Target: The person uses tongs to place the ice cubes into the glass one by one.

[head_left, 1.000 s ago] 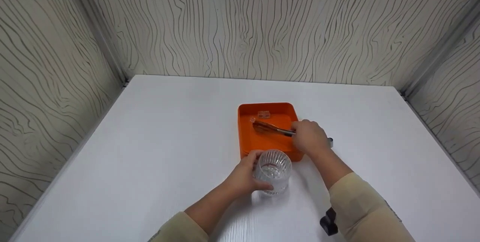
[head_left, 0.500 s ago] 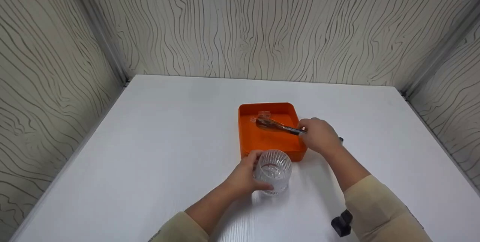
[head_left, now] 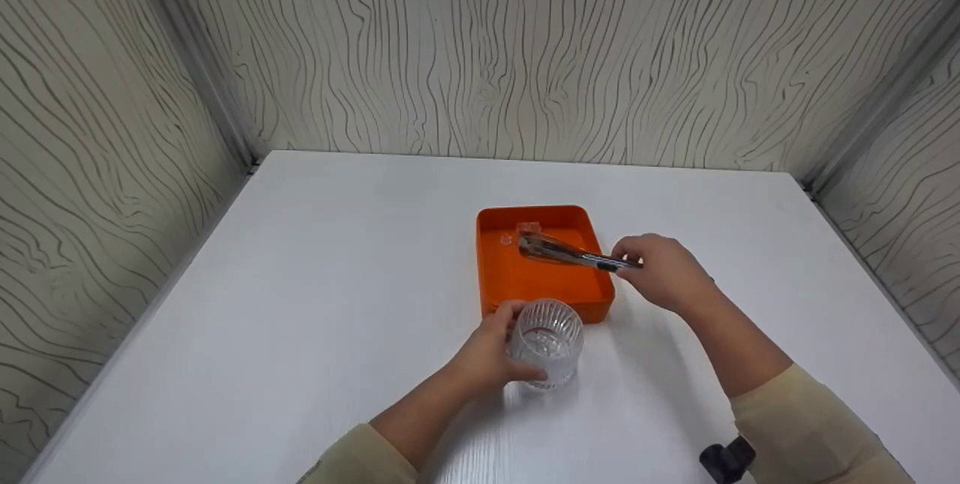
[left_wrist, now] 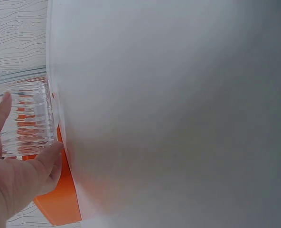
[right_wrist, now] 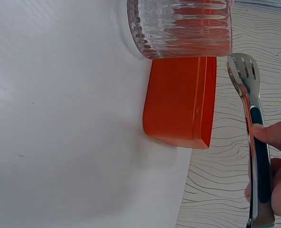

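Observation:
My left hand grips a clear ribbed glass from its left side, thumb toward the near side. The glass stands upright on the white table in front of an orange tray, with something clear in its bottom. My right hand holds metal tongs by their dark grips, in the right wrist view with the thumb along one arm. The slotted tong heads are above the tray, their two sides near each other; I cannot tell whether anything is between them. Clear cubes lie at the tray's far end.
The white table extends around the tray and glass. Patterned panels rise behind it and at both sides. A black device is strapped at the right sleeve.
My right hand has moved to the right with the tongs, and the tong heads have shifted slightly right and up over the tray. The left hand and glass stay put.

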`<control>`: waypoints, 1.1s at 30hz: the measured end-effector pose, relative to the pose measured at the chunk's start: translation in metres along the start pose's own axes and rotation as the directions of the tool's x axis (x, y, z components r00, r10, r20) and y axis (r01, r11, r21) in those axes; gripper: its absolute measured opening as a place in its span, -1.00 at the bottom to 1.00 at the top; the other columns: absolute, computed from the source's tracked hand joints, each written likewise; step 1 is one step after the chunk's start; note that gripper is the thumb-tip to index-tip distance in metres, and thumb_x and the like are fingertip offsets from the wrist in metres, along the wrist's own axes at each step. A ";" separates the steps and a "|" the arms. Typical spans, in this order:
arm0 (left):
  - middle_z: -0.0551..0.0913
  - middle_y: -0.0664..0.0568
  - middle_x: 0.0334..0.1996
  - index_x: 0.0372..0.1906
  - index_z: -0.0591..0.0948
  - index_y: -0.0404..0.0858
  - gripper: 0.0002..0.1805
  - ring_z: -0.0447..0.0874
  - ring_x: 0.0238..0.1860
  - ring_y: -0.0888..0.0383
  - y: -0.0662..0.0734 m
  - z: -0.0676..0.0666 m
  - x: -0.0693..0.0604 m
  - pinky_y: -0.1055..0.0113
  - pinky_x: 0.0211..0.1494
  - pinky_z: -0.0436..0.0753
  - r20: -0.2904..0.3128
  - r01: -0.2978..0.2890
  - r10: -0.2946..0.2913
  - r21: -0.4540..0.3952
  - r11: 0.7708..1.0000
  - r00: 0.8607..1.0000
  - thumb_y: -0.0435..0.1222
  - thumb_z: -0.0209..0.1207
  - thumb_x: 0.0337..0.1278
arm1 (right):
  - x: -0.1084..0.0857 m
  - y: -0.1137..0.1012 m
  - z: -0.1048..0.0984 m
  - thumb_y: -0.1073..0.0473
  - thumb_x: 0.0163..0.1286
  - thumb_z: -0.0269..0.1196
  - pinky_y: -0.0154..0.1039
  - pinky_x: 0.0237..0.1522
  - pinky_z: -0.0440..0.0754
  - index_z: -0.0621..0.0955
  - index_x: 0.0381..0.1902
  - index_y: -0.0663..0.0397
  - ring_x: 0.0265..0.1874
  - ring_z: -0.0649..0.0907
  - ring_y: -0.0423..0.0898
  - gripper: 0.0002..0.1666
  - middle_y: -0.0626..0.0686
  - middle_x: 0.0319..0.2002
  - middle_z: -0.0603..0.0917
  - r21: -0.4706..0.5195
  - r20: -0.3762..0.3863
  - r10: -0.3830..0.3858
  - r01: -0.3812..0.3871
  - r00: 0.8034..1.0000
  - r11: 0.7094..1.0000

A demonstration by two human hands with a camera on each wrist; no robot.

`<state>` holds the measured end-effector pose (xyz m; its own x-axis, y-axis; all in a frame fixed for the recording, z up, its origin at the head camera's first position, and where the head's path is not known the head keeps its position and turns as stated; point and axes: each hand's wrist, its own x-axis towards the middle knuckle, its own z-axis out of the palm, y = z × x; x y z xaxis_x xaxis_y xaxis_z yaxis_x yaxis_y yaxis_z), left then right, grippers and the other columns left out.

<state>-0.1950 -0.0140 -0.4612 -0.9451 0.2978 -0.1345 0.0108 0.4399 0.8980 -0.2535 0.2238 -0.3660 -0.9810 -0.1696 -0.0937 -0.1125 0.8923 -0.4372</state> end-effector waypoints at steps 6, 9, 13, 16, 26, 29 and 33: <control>0.41 0.25 0.04 0.08 0.28 0.22 -0.18 0.39 0.14 0.10 -0.002 0.001 0.000 0.02 0.17 0.43 -0.002 -0.011 0.011 0.006 1.000 1.000 -0.19 0.48 -0.39 | -0.012 0.006 -0.006 0.28 0.23 0.18 -0.25 -0.46 0.46 0.61 -0.29 -0.01 -0.45 0.46 -0.03 -0.88 0.03 -0.40 0.52 -0.010 -0.018 -0.084 0.084 0.996 0.996; 0.41 0.26 0.04 0.07 0.27 0.24 -0.18 0.39 0.14 0.10 -0.002 0.002 0.000 0.03 0.17 0.43 -0.004 -0.007 0.007 0.006 1.000 1.000 -0.18 0.48 -0.40 | -0.018 0.009 -0.009 0.29 0.22 0.19 -0.26 -0.48 0.44 0.61 -0.29 -0.01 -0.47 0.46 -0.05 -0.87 0.02 -0.41 0.52 -0.010 -0.016 -0.113 0.113 0.993 0.994; 0.41 0.25 0.05 0.09 0.28 0.23 -0.17 0.39 0.13 0.10 -0.003 0.002 0.000 0.04 0.17 0.43 -0.004 -0.009 0.009 0.001 1.000 1.000 -0.18 0.48 -0.40 | -0.027 0.011 -0.012 0.31 0.21 0.19 -0.25 -0.45 0.45 0.60 -0.29 -0.02 -0.45 0.47 -0.05 -0.86 0.01 -0.39 0.53 -0.001 -0.013 -0.135 0.135 0.991 0.991; 0.41 0.24 0.05 0.10 0.28 0.20 -0.16 0.39 0.13 0.10 -0.003 0.002 0.000 0.05 0.17 0.44 -0.003 -0.021 0.021 0.002 1.000 1.000 -0.19 0.49 -0.40 | -0.034 0.012 -0.015 0.31 0.21 0.19 -0.25 -0.45 0.45 0.60 -0.27 -0.02 -0.44 0.47 -0.06 -0.85 -0.01 -0.39 0.52 -0.001 -0.007 -0.144 0.144 0.990 0.990; 0.42 0.23 0.03 0.09 0.27 0.18 -0.17 0.40 0.13 0.08 -0.004 0.001 0.001 0.03 0.18 0.42 0.005 -0.035 0.035 0.011 0.999 0.999 -0.19 0.48 -0.40 | -0.051 0.012 -0.012 0.35 0.17 0.22 -0.26 -0.47 0.44 0.60 -0.31 -0.06 -0.48 0.45 -0.11 -0.81 -0.08 -0.45 0.51 0.005 0.010 -0.215 0.215 0.977 0.977; 0.43 0.22 0.03 0.10 0.28 0.14 -0.17 0.41 0.12 0.08 -0.005 0.001 0.002 0.04 0.20 0.40 0.005 -0.043 0.042 0.017 0.999 0.999 -0.20 0.48 -0.40 | -0.054 0.013 -0.011 0.35 0.16 0.23 -0.28 -0.48 0.44 0.60 -0.32 -0.07 -0.48 0.44 -0.12 -0.81 -0.10 -0.45 0.51 0.006 0.020 -0.230 0.230 0.973 0.973; 0.44 0.23 0.02 0.11 0.28 0.14 -0.15 0.41 0.11 0.10 -0.005 0.001 0.003 0.06 0.21 0.39 0.006 -0.054 0.054 0.020 0.998 0.999 -0.22 0.49 -0.41 | -0.056 0.014 -0.011 0.36 0.15 0.23 -0.30 -0.49 0.44 0.59 -0.34 -0.08 -0.49 0.44 -0.14 -0.79 -0.12 -0.45 0.51 0.013 0.014 -0.250 0.250 0.968 0.968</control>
<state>-0.1973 -0.0150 -0.4668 -0.9411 0.3264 -0.0884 0.0686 0.4404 0.8952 -0.2022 0.2502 -0.3565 -0.9193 -0.3934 0.0061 -0.3522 0.8159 -0.4586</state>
